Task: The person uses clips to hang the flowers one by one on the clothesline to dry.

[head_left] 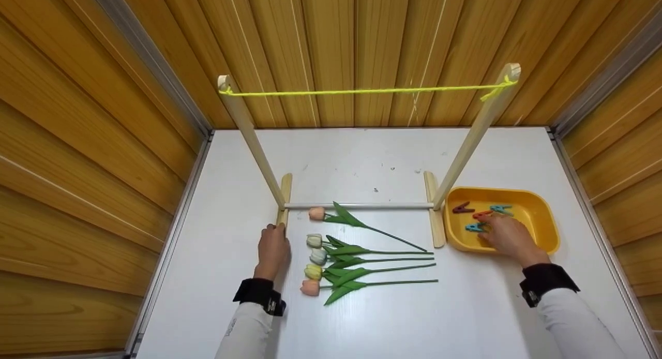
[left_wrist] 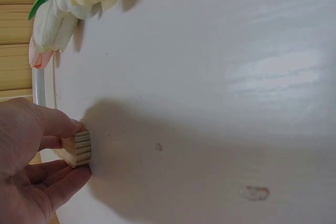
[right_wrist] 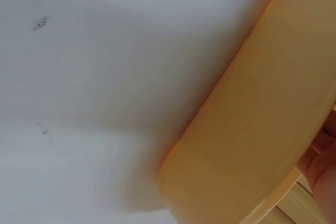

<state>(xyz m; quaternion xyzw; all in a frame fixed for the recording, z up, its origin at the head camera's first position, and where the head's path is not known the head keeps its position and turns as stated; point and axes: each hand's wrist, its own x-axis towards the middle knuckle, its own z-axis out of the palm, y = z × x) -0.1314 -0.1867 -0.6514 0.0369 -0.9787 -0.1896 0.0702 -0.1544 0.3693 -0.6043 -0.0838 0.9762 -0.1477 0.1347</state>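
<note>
My left hand grips the near end of the rack's left wooden foot, thumb on one side and fingers on the other. My right hand reaches over the near rim of a yellow plastic tub. Its fingertips are down among several clothespins: a red clothespin right at the fingers, a blue clothespin beside them, a second blue clothespin and a dark red clothespin farther back. In the right wrist view the tub wall hides most of the fingers; I cannot tell whether they pinch a clothespin.
A yellow string runs between the tops of two wooden posts, joined low by a grey bar. Several artificial tulips lie on the white table, one by the bar. Wood-panelled walls enclose the table.
</note>
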